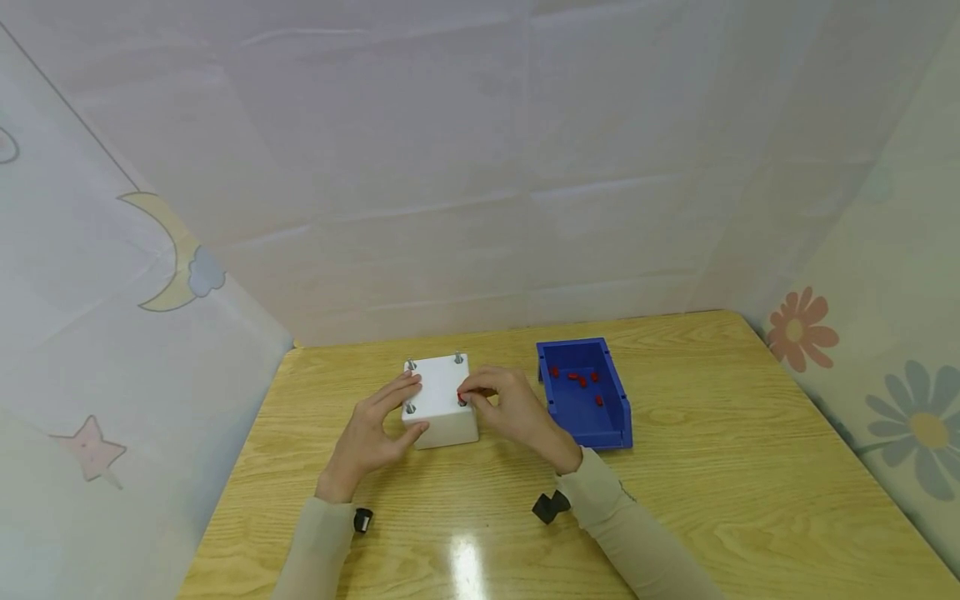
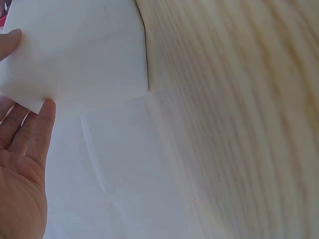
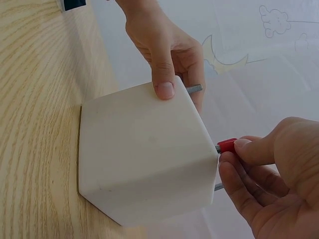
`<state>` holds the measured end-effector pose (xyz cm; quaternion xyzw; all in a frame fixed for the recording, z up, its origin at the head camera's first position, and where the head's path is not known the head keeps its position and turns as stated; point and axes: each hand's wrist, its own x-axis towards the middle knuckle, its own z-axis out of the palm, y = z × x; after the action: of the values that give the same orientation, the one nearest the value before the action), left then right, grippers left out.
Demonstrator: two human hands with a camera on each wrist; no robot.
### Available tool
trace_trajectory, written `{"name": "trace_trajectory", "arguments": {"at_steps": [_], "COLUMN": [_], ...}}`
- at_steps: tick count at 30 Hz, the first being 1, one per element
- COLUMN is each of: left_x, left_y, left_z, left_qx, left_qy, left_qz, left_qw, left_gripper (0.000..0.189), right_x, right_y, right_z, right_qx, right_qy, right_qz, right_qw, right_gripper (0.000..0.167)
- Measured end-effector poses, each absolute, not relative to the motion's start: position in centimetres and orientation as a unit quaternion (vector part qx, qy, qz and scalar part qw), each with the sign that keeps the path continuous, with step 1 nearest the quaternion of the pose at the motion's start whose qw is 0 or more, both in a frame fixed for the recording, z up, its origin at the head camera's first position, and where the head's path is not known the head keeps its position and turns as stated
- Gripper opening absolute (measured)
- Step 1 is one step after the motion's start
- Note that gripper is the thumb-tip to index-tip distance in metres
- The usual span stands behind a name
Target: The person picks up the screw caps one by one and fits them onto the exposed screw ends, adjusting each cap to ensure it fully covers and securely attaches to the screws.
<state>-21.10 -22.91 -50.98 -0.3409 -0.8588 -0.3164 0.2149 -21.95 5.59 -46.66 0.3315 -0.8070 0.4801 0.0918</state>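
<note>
A white box (image 1: 442, 387) stands on the table with a threaded metal bolt rising from each corner of its top. My left hand (image 1: 371, 433) grips its left side, thumb on the front face and fingers at the top edge. At the near right corner, my right hand (image 1: 513, 408) pinches a small red cap (image 3: 227, 145) between thumb and fingers, right at the tip of the bolt there. Another bolt (image 3: 194, 89) shows bare beside the left thumb in the right wrist view. In the left wrist view, the left fingers (image 2: 44, 127) touch the box's edge.
To the right of the box, a blue open-front bin (image 1: 592, 425) holds several loose red caps (image 1: 582, 382). Both stand on a wood-grain table (image 1: 712, 467). Pale printed cloth (image 1: 450, 167) hangs behind the table and at both sides.
</note>
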Motion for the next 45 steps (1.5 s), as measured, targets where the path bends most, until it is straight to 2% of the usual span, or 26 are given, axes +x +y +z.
{"name": "trace_trajectory", "arguments": {"at_steps": [45], "left_x": [-21.05], "left_y": [-22.81], "left_z": [-50.95], "left_qx": [-0.353], "left_qy": [-0.85], "left_qz": [-0.319], "left_qw": [0.225], "left_gripper": [0.061], "right_x": [-21.8], "right_y": [5.72], "right_z": [-46.58], "right_qx": [0.336], "right_qy": [-0.803], "right_qz": [0.485], "right_qw": [0.079], "right_gripper": [0.007]}}
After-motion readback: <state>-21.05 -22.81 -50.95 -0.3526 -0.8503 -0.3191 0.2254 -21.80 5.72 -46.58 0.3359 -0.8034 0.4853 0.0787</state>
